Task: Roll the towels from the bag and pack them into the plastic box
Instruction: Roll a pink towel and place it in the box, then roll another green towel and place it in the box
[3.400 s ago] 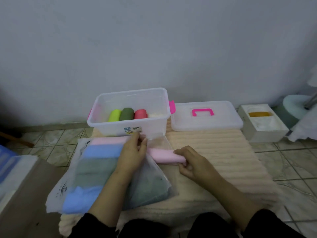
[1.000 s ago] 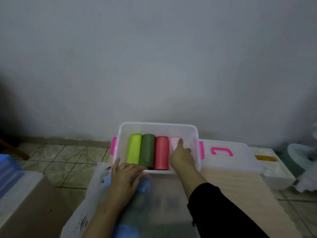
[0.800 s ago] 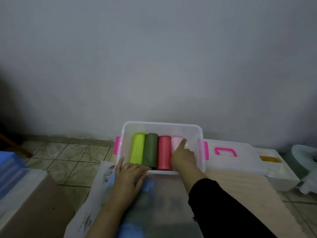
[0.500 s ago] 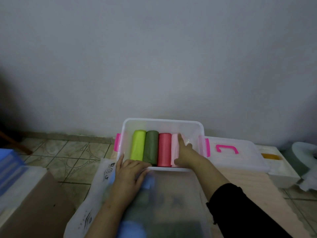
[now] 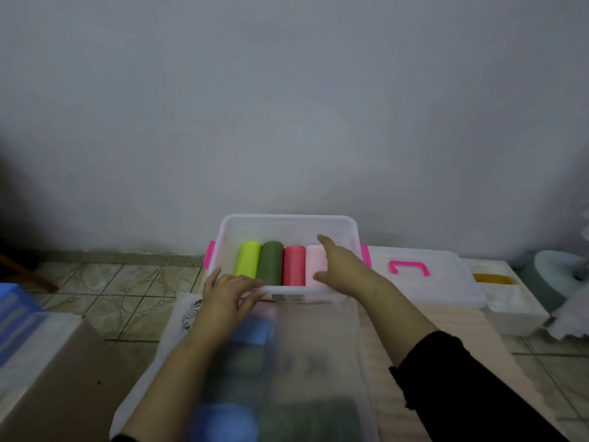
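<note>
The clear plastic box with pink clips stands against the wall. Inside lie a lime roll, a dark green roll, a red roll and a pale pink roll, side by side. My right hand reaches into the box with fingers straight, lying on the pink roll's right side. My left hand rests flat on the clear bag just before the box's front wall. The bag holds folded blue and green towels, blurred.
The box's lid with a pink handle lies right of the box on a beige ribbed mat. A white foam tray sits further right. A brown carton stands at the lower left on tiled floor.
The pink roll went from the mat into the box beside the red roll. My right hand has slid along it and now lies at its right side. My left hand stayed on the bag.
</note>
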